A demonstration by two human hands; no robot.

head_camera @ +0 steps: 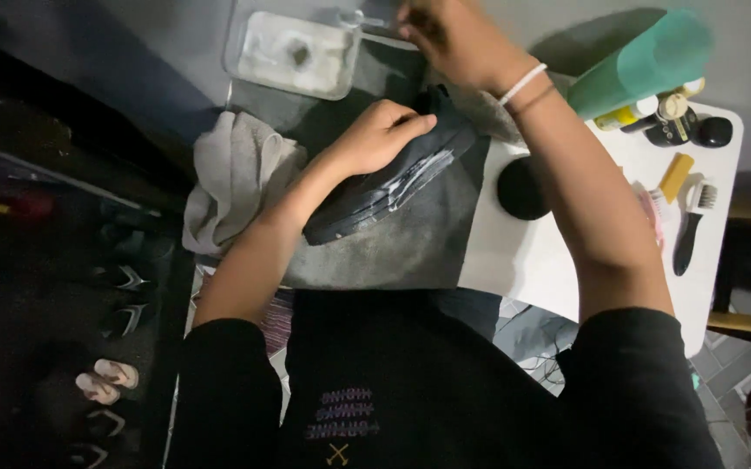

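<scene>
Head view showed the left hand pressed palm-down on a dark shoe, fingers curled over its upper edge, forearm angled up from the lower left. That shoe lay on a grey mat at the white table. Reaching farther, the right hand hung bent at the wrist near a clear tray; its finger state could not be told.

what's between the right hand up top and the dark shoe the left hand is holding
Nothing visible. The left hand presses on the dark shoe; the right hand hovers just above the shoe's far end, with only grey mat underneath.
</scene>
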